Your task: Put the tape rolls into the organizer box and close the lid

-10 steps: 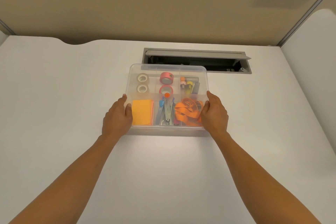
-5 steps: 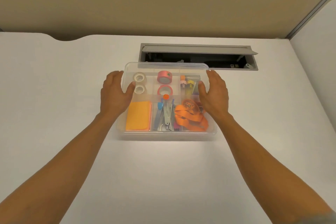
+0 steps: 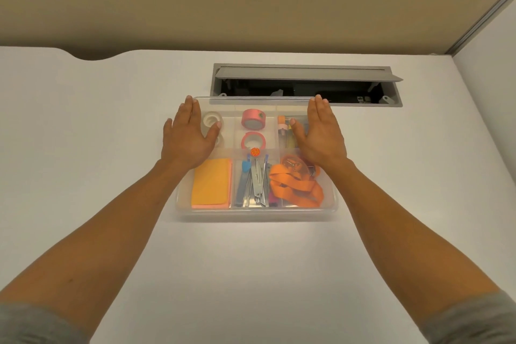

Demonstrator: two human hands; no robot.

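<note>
The clear plastic organizer box sits on the white desk with its transparent lid lying over it. Through the lid I see two pink tape rolls in the middle back compartment and a clear tape roll at the back left, with another partly hidden under my left hand. My left hand lies flat, fingers together, on the lid's back left part. My right hand lies flat on the lid's back right part. Neither hand grips anything.
Orange sticky notes, pens and clips and an orange lanyard fill the front compartments. An open grey cable hatch lies in the desk just behind the box. A beige partition wall stands behind the desk.
Both hands moved from the box's front side edges up along the lid to its back corners, and now lie flat on top of it.
</note>
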